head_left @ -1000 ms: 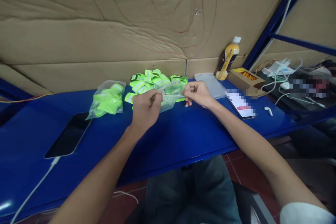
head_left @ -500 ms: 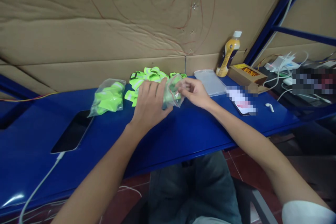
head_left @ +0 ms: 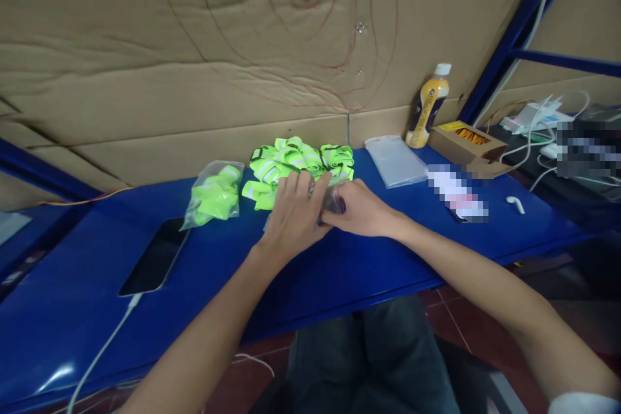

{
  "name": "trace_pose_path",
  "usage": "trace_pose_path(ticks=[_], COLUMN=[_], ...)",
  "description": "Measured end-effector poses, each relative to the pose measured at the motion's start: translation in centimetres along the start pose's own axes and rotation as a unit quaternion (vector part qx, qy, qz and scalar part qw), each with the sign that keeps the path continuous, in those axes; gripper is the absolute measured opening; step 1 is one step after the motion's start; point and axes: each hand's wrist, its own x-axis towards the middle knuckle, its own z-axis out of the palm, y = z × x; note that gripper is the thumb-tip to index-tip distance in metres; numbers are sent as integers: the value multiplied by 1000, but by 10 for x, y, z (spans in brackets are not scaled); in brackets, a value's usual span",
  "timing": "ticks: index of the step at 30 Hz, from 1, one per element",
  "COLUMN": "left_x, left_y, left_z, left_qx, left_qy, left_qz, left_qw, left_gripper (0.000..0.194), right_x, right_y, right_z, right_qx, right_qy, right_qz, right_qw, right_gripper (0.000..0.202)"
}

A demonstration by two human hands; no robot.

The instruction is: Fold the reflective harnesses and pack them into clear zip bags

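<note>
Between my hands is a clear plastic bag [head_left: 336,194], mostly covered by the fingers; its contents cannot be made out. My left hand [head_left: 297,215] lies over the bag's left part, fingers bent around it and thumb toward the right hand. The bag's right edge is pinched in my right hand [head_left: 365,208], whose fingertips meet the left thumb. Just behind them lies a heap of neon-yellow reflective straps [head_left: 291,158] with pale stripes and black buckles. To the left sits a filled clear bag [head_left: 216,194] with similar neon-yellow straps inside.
On the blue table [head_left: 310,291], a charging phone [head_left: 155,259] lies left. Flat clear bags [head_left: 395,160], a yellow drink bottle [head_left: 427,107], an open cardboard box [head_left: 466,142], a blurred-out phone [head_left: 458,194] and a white earbud [head_left: 515,204] are right. A cardboard wall [head_left: 218,97] stands behind.
My hands have come closer together and nearer the table edge, covering more of the bag. The right fingers have shifted down along its edge. The whole view has tilted slightly upward.
</note>
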Motion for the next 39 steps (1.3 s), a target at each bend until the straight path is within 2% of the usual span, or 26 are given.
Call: trace_pose_path(ticks=[3,5,7,9,11,12,14,16,18,21,24,26,28,30,31,32,34,36,39], left_x=[1,1,1,0,0,0,-1,-2,-2,-2,-1,-1,-3,-6,-8,-9,-11,-12,-11], left_y=[1,0,-2,-5,-9,-10,-12,-12,-10,-7,-8,-11,-12,-10,-8,-6,-1,1,-3], left_z=[2,2,1,0,-1,-2,-3,-4,-5,-7,-7,-7,-7,-7,-7,-6,-3,1,6], left_qx=[-15,-15,-17,-25,-37,-43,-55,-63,-63,-55,-68,-93,-132,-174,-187,-189,-167,-134,-111], left_qy=[-20,-22,-14,2,22,31,46,47,35,16,3,-8,-22,-51,-70,-90,-122,-130,-106], left_qz=[2,-24,-37,-30,-5,14,51,70,63,24,-28,-52,-60,-52,-46,-40,-27,-16,4], left_qw=[1000,999,999,999,999,998,996,994,995,998,997,994,989,982,979,977,978,982,988], left_gripper=[82,91,97,99,96,93,89,85,81,77,78,80,83,86,89,91,98,103,111], right_x=[1,2,4,5,5,4,3,2,2,1,0,6,22,44,57,70,93,108,116], right_y=[9,18,26,32,35,36,39,43,45,43,39,42,53,71,80,90,105,114,120], right_z=[5,8,11,12,9,7,3,0,-1,-6,-24,-39,-49,-51,-49,-46,-38,-31,-28], right_qx=[11,126,312,471,550,567,571,556,537,519,472,419,325,137,28,-54,-121,-91,10], right_qy=[42,25,-38,-104,-158,-181,-213,-221,-214,-207,-192,-124,-4,104,125,110,42,7,30], right_qz=[-18,-33,-36,-26,-14,-12,-23,-49,-72,-87,-82,-50,-9,13,24,43,107,153,193], right_qw=[999,991,949,876,820,803,792,800,813,825,857,898,946,985,991,992,986,984,981], right_gripper=[34,26,19,21,35,42,54,57,50,40,46,44,46,46,46,57,70,64,42])
